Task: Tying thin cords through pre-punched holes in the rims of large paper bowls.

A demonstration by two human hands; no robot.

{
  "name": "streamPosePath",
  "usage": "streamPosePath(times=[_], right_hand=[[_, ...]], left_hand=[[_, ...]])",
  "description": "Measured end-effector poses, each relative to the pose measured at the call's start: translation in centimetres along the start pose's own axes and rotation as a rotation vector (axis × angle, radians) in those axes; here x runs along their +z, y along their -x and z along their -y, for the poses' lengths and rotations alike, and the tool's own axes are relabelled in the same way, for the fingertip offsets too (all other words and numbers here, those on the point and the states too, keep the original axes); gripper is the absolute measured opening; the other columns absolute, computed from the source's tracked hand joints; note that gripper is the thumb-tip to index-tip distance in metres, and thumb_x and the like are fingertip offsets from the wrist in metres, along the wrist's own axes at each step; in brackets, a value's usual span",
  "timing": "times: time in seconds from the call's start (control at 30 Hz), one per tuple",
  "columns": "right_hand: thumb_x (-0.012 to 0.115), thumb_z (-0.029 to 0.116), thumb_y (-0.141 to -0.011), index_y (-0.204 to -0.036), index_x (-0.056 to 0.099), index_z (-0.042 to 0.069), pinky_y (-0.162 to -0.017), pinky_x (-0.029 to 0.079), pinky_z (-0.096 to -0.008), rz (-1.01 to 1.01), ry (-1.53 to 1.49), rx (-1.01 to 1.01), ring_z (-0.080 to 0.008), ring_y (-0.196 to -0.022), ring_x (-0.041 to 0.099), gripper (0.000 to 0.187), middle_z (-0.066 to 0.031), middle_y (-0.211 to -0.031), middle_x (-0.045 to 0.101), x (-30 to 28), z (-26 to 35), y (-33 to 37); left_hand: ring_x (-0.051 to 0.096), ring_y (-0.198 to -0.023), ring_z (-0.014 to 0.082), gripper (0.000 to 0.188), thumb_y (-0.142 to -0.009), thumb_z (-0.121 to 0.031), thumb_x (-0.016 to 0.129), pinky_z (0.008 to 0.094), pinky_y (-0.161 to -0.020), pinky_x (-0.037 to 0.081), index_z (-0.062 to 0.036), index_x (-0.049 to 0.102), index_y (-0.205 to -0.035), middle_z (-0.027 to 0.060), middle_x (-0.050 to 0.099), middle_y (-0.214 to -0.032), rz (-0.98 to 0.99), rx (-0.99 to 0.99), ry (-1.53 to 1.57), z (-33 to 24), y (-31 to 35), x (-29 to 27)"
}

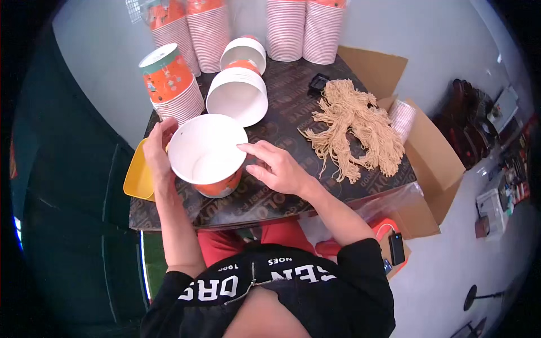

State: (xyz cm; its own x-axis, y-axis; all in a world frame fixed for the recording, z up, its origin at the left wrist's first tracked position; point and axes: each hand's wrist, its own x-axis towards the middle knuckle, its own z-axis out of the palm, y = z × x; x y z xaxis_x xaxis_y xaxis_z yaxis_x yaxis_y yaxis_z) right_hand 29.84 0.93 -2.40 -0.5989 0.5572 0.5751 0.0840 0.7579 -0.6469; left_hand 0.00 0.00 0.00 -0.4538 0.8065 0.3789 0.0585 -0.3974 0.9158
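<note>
here at the dark patterned table's (270,207) near edge, a round orange paper bucket (207,153) shows its smooth white inside; left hand (155,151) holds its wall, fingers curled, partly hidden; right hand's (276,169) index fingertip meets the rim, thumb apart. nested white-lined paper buckets (235,101) lie sideways toward the table's back; yellow plastic tub (137,173), table's left.

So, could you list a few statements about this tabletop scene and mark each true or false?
1. The left hand is at the near paper bucket's left side. True.
2. The right hand is inside the yellow container. False: the right hand is at that bucket's rim.
3. The tan strands lie on the table. True.
4. The cardboard box is left of the table. False: it is on the right.
</note>
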Motion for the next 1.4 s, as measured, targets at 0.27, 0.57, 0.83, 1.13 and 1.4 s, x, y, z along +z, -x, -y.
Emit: streamPosePath(times=[0.27,0.57,0.83,1.13,1.4], right_hand=[[0.064,0.003,-0.089,-0.094,0.066,-0.002,-0.071,0.051,-0.0289,-0.256,0.131,0.192,-0.0197,-0.079,0.066,0.006,-0.0105,-0.088,0.067,-5.4,-2.9,5.7],[0.065,0.002,-0.082,-0.086,0.065,0.004,-0.079,0.046,-0.0419,-0.285,0.648,0.427,-0.0333,-0.089,0.056,0.004,-0.0133,-0.087,0.058,-10.7,-3.8,12.9],[0.069,0.003,-0.079,-0.086,0.064,0.003,-0.081,0.043,-0.0385,-0.148,0.64,0.37,-0.0315,-0.09,0.052,0.008,-0.0115,-0.088,0.055,-10.5,-4.0,13.0],[0.069,0.002,-0.077,-0.082,0.059,0.001,-0.081,0.043,-0.0403,-0.095,0.717,0.312,-0.0349,-0.092,0.051,0.011,-0.0146,-0.09,0.053,-9.1,-5.0,12.1],[0.066,0.004,-0.077,-0.083,0.057,0.007,-0.078,0.037,-0.0414,-0.275,0.441,0.045,-0.0311,-0.089,0.048,0.011,-0.0095,-0.089,0.048,-4.2,0.7,8.2]], left_hand=[[0.064,-0.093,0.0149,0.032,-0.1,-0.023,0.054,0.029,-0.088,0.047,0.0033,0.073,-0.1,0.0095,0.072,-0.096,-0.165,0.18,-0.17,-1.5,3.3,-0.3],[0.068,-0.098,0.0246,0.031,-0.1,-0.01,0.042,0.0365,-0.095,0.051,0.0066,0.068,-0.102,0.0179,0.07,-0.102,-0.246,0.622,-0.311,-6.5,8.5,2.4],[0.066,-0.092,0.0305,0.025,-0.095,-0.008,0.045,0.042,-0.088,0.05,0.0085,0.063,-0.087,0.0224,0.069,-0.092,0.066,0.67,-0.138,-6.7,11.5,5.3],[0.066,-0.085,0.0279,0.023,-0.094,-0.007,0.048,0.0378,-0.081,0.051,0.0071,0.063,-0.084,0.0201,0.068,-0.087,0.146,0.629,-0.138,-7.3,12.9,6.4],[0.063,-0.06,0.0205,0.016,-0.089,-0.006,0.062,0.0314,-0.056,0.048,0.0024,0.066,-0.077,0.0123,0.064,-0.068,0.641,0.07,-0.473,-7.3,14.6,7.7]])
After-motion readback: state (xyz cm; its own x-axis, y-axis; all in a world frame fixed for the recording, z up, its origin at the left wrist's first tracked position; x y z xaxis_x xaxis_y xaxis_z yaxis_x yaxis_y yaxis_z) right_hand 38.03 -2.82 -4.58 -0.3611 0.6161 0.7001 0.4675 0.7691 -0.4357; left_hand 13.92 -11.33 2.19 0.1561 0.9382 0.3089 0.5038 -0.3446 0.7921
